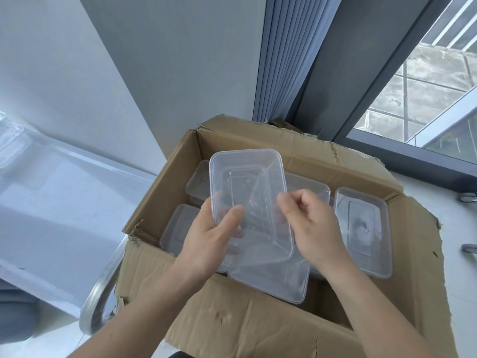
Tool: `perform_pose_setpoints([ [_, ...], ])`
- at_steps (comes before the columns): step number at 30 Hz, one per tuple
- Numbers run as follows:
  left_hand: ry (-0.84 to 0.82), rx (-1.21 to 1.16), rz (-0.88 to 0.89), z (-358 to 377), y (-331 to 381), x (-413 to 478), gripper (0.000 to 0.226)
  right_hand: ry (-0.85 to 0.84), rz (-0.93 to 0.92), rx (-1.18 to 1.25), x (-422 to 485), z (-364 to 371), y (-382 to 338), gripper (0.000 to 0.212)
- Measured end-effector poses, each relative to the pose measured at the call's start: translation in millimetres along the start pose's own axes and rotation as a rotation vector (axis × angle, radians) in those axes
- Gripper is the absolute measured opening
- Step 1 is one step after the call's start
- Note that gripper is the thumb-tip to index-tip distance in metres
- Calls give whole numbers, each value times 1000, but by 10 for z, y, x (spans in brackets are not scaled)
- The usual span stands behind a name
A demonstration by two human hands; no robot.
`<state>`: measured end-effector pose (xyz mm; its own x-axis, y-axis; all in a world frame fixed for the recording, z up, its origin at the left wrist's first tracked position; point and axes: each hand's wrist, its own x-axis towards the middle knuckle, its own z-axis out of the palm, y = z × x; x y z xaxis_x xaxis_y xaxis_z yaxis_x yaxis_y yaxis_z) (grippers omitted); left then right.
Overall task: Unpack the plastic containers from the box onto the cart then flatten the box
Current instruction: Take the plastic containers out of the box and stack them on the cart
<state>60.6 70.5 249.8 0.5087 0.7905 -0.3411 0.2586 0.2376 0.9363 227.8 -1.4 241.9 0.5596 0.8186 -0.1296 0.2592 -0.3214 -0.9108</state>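
Note:
An open brown cardboard box (260, 329) stands in front of me with its flaps spread out. Several clear plastic containers lie inside it; one (364, 228) rests at the right, others at the left (178, 228). Above the box I hold a clear rectangular container (247, 182). My left hand (211, 239) grips its near left edge, thumb on top. My right hand (312, 226) pinches its right edge with curled fingers. Another clear container (273, 282) lies just beneath the held one.
A steel cart (51, 202) with a curved tubular handle (103, 285) stands to the left of the box; clear plastic shows at its far left edge. A grey curtain and a dark window frame rise behind the box. Pale floor lies to the right.

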Motion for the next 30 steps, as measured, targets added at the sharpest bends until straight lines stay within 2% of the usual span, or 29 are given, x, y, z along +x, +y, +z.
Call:
perform_pose_setpoints([
  [2,-4,-3,-7,2,-27,15,39,7,18,-6,94,-65,90,58],
  [4,-11,-3,-26,1,-52,32,42,43,23,-174,270,-136,227,49],
  [6,-2,-2,-41,-4,-70,61,44,52,3,-443,497,-216,391,34],
  [11,43,-21,-45,-19,-71,141,40,-95,23,-953,836,-286,582,66],
  [15,61,-32,-34,-34,-66,181,33,-120,-3,-1169,856,-242,514,83],
  [19,86,-48,-36,-26,-47,166,31,-215,-26,-1180,830,-211,473,73],
  [26,122,-47,-13,-41,-1,65,23,-330,81,-842,747,-244,378,63],
  [30,150,-21,19,-63,60,-60,22,-355,84,-789,681,-281,304,58],
])
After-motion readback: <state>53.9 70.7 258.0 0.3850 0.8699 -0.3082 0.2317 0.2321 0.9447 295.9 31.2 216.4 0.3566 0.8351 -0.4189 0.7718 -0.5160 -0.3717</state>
